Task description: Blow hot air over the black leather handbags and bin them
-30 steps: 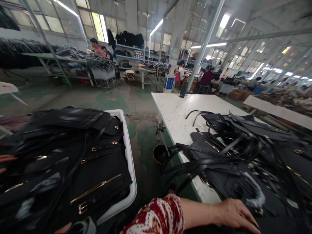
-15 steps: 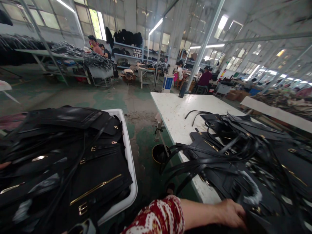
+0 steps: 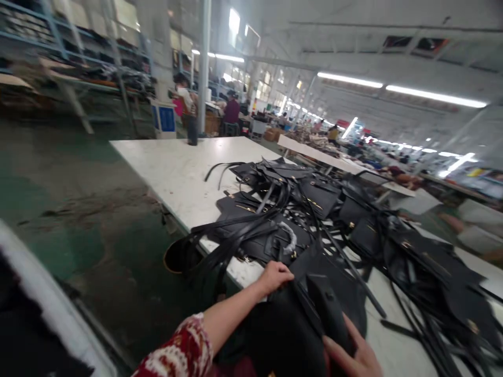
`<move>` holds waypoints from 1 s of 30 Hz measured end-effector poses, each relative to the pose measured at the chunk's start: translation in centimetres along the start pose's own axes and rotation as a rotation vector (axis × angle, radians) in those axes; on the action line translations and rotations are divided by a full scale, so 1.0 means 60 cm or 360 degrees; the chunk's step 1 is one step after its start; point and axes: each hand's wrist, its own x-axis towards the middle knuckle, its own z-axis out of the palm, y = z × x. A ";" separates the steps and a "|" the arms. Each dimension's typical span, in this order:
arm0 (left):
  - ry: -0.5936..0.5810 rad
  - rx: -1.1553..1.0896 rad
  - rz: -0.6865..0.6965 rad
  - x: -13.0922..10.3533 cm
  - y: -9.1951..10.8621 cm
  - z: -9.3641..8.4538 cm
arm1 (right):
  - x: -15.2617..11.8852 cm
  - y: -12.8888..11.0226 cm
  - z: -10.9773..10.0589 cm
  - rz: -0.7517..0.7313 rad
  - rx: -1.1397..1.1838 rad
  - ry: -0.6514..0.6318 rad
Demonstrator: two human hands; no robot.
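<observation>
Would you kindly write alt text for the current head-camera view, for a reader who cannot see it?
A person's left hand and right hand hold a black bag at the near side of a white table strewn with other black bags and straps. A dark cylinder stands near the table's far end, with other people beyond.

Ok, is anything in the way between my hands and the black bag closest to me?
Nothing visible is: your left hand is at the far edge of the black bag, and your right hand has thumb and fingers on its right side. Other bags lie beyond on the white table.
</observation>
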 end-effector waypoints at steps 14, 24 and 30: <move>-0.0260 0.0053 0.0139 0.016 0.012 -0.017 | 0.005 -0.039 0.028 0.0157 0.0618 -0.0590; -0.0310 0.0003 0.0076 0.007 0.014 -0.017 | 0.073 -0.055 0.001 -0.0023 0.0660 -0.0240; -0.0363 -0.0007 -0.0026 0.030 0.013 -0.006 | 0.029 -0.008 -0.052 0.0299 0.0575 -0.0426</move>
